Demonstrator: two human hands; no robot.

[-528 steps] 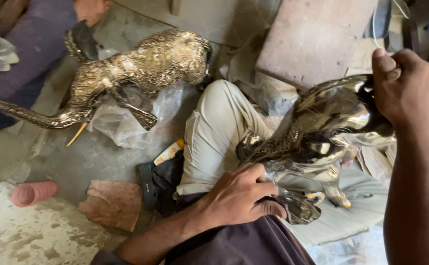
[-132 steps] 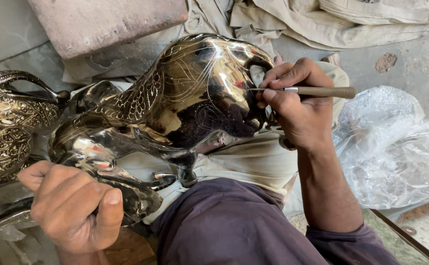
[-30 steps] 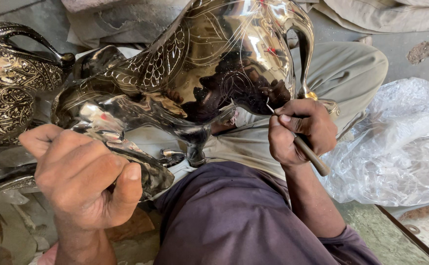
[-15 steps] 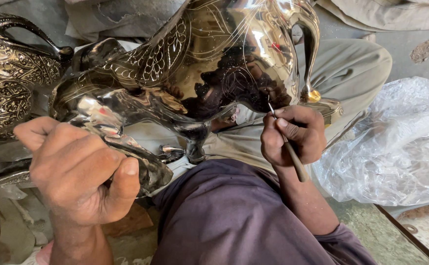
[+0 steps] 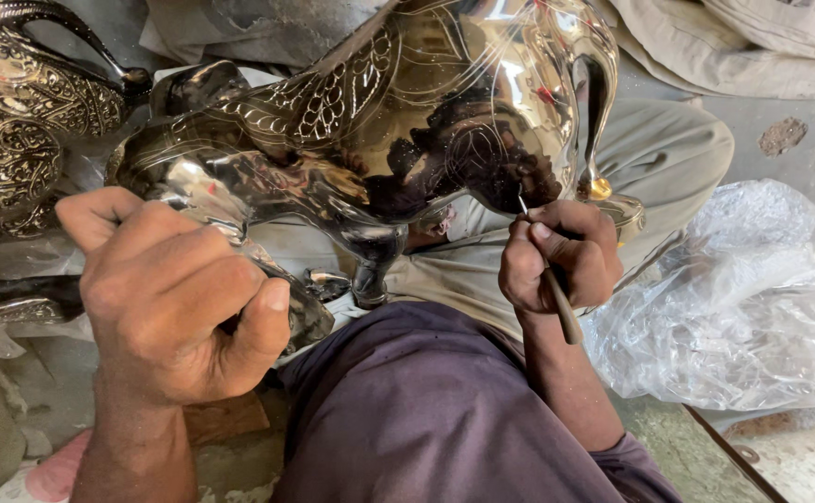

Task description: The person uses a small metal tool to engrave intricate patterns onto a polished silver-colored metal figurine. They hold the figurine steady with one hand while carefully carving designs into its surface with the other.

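Note:
A large shiny metal animal figure point(image 5: 379, 121) with engraved line patterns lies across my lap. My left hand point(image 5: 179, 298) is clenched around its lower end, near a leg, at the lower left. My right hand point(image 5: 561, 256) grips a thin engraving tool point(image 5: 556, 289) with a wooden handle. The tool's metal tip touches the figure's polished belly just above my fingers.
A second, densely engraved metal figure point(image 5: 16, 121) lies at the upper left. Crumpled clear plastic sheeting point(image 5: 743, 307) sits on the floor to the right. Beige cloth point(image 5: 752, 47) is bunched at the top right. A pink object point(image 5: 53, 470) shows at the bottom left.
My right hand has shifted slightly with the tool, whose tip stays against the figure's belly. My left hand keeps its grip. The view has moved a little closer.

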